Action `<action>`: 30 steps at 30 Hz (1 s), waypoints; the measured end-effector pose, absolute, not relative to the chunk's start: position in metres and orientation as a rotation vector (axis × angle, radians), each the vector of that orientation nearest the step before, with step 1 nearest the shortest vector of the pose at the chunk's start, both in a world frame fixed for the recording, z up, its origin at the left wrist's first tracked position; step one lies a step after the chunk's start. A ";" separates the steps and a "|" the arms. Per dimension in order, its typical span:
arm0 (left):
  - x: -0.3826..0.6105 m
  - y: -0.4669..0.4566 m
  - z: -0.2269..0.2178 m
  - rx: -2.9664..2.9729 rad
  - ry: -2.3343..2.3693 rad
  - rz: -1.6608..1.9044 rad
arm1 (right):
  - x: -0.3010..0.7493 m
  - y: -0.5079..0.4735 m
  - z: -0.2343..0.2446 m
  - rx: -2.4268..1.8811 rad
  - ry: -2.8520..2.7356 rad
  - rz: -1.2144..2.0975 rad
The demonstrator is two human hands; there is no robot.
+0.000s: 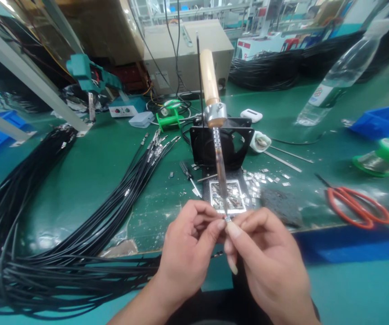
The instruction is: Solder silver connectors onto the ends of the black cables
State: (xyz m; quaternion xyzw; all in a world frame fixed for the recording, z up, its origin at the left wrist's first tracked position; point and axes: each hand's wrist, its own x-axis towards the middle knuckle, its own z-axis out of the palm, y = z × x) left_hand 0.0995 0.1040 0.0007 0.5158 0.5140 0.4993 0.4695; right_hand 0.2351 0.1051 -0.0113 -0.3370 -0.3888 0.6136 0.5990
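Note:
My left hand (190,243) and my right hand (269,257) meet at front centre, both closed in a pinch. Between their thumbs and fingertips is a small silvery metal connector (228,219), mostly covered by the fingers. Just above it points the tip of a wooden-handled soldering iron (219,162), held upright with its tip down. Whether tip and connector touch, I cannot tell. Black cables (106,266) run toward my left hand from the left. Behind the fingertips lies a small metal-rimmed tray (244,210) of metal bits.
A bundle of black cables (14,194) covers the left side. A black fan (197,151) stands behind the iron. Small metal tabs (255,183), a screwdriver (188,175), orange-handled scissors (360,205), a solder spool (379,160) and a plastic bottle (336,81) surround the work area.

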 end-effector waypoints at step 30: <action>0.099 0.104 0.002 1.258 1.254 1.222 | 0.236 0.102 -0.012 -0.768 -0.907 1.430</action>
